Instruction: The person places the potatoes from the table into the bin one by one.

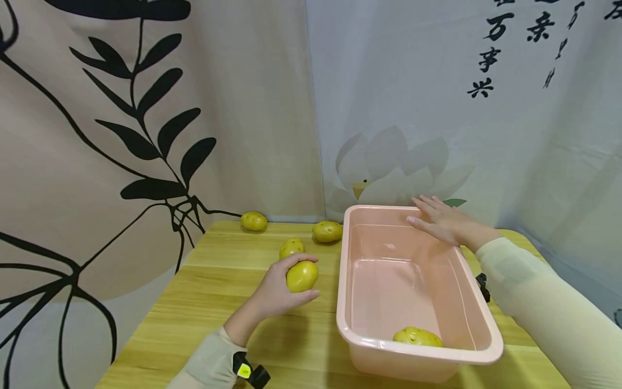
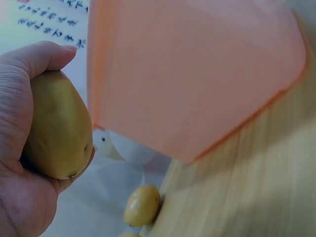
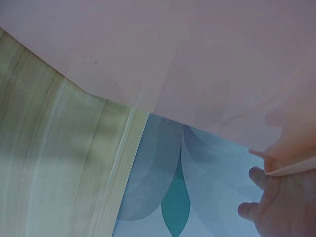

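My left hand (image 1: 282,286) holds a yellow potato (image 1: 302,276) above the table, left of a pink plastic basin (image 1: 342,281). In the left wrist view, the thumb and fingers curl round this potato (image 2: 59,126). My right hand (image 1: 444,220) rests on the basin's far right rim with its fingers fairly straight; in the right wrist view, part of that hand (image 3: 289,205) shows at the rim. Inside the basin, near its front wall, lies one potato (image 1: 418,336), partly hidden by the rim.
Beyond my left hand sits a potato (image 1: 291,247), partly covered by it. Two more lie along the table's back edge, a left potato (image 1: 254,221) and a right potato (image 1: 328,231) beside the basin. A printed curtain (image 1: 262,108) hangs behind the wooden table (image 1: 194,319).
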### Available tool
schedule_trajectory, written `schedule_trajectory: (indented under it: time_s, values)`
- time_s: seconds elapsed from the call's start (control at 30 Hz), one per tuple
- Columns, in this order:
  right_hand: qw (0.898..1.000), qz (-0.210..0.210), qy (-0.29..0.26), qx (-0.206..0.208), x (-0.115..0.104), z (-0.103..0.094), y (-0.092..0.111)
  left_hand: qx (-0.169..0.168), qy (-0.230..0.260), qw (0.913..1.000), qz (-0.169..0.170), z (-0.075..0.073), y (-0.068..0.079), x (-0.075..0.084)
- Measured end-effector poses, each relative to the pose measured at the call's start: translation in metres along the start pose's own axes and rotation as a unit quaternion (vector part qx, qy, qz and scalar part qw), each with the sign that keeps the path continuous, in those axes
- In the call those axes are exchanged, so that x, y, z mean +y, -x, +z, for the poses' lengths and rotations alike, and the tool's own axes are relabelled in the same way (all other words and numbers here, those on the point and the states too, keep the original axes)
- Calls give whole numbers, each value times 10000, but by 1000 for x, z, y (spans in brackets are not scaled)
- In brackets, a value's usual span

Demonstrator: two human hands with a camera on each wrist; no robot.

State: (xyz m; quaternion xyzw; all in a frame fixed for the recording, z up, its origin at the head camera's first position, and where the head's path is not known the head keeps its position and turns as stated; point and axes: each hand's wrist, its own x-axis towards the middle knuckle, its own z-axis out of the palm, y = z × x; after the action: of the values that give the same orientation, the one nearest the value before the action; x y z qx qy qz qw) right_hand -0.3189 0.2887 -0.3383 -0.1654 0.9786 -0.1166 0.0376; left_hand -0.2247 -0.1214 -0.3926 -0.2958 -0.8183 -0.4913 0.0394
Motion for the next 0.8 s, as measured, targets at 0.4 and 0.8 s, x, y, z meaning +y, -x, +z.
schedule_trajectory:
  time_s: [0.4, 0.8]
  values:
    - [10000, 41, -59, 54, 1, -1, 1, -29, 245, 9987, 455, 1, -14, 38]
    - [9999, 22, -46, 99, 3, 0, 0, -473, 431, 9931, 978, 0, -29, 100]
